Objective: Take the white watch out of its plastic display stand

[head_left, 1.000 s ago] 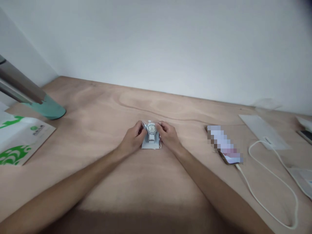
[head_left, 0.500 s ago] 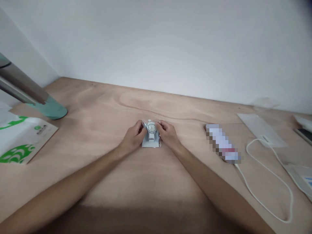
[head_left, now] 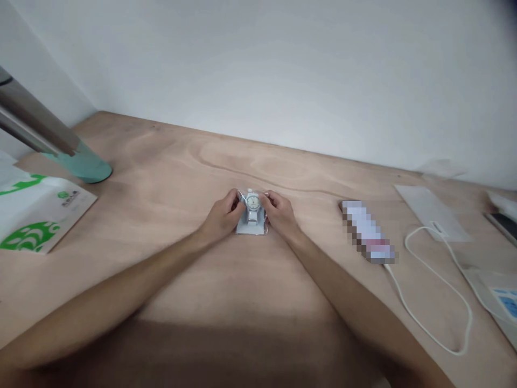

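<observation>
A small white wristwatch (head_left: 252, 206) with a round pale dial lies in a clear plastic packet (head_left: 251, 227) on the wooden table (head_left: 169, 178), near the middle. My left hand (head_left: 221, 219) grips the packet's left side with fingertips curled by the watch face. On the other side my right hand (head_left: 280, 214) pinches the packet's right edge. Both forearms reach in from the near edge. The lower part of the packet rests on the wood.
A teal lamp base (head_left: 83, 166) with a metal arm stands at the far left, beside a white bag with green print (head_left: 34, 213). At the right lie a phone (head_left: 367, 230) on a white cable (head_left: 434, 291), a white sheet (head_left: 430, 211) and more packets.
My hands stay on the watch packet with hardly any shift. The view has tilted a little, so everything sits slightly higher in the frame.
</observation>
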### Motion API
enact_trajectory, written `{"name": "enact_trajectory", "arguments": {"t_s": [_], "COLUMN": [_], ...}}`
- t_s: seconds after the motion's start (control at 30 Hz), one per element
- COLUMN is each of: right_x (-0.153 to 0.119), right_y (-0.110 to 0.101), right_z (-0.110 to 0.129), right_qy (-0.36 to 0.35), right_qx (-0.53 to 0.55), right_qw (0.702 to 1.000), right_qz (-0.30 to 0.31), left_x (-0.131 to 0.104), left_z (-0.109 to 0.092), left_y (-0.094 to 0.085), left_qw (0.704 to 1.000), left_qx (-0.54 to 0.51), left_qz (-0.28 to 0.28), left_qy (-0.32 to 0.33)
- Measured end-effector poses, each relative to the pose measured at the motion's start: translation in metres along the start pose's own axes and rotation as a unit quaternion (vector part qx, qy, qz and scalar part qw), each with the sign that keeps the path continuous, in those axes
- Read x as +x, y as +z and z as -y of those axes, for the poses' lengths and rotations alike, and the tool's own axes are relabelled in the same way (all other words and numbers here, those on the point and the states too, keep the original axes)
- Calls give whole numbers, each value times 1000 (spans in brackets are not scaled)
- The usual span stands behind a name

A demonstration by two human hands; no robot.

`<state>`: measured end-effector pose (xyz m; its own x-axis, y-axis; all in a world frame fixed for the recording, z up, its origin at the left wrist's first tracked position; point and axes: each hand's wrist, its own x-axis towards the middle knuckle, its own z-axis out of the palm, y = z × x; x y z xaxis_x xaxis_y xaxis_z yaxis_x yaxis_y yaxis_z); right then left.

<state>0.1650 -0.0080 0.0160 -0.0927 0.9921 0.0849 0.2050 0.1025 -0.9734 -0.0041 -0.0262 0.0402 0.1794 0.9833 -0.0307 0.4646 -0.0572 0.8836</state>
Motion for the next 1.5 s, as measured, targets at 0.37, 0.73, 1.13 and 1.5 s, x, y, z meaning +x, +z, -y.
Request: {"name": "enact_trajectory", "arguments": {"t_s": [0.37,0.73,1.13,1.5], "right_x": [0,1,-1,-1], "right_y": [0,0,-1,0], "right_z": [0,-1,2,4], "right_qy": [-2,-1,10,-5], "right_qx": [-13,-7,21,47], "right_qw": [1000,1000,1000,997], "right_qz": [-5,-1,-10,-65], "left_x": [-1,-3,-2,-8], "left_z": [-3,-5,1,8], "left_y": [0,-1,1,8], "left_qw": [1000,1000,1000,987], "left_qx": [4,-6,-8,85], "left_qz": [2,5,-6,-57], "left_qy": [-5,-2,13,121]}}
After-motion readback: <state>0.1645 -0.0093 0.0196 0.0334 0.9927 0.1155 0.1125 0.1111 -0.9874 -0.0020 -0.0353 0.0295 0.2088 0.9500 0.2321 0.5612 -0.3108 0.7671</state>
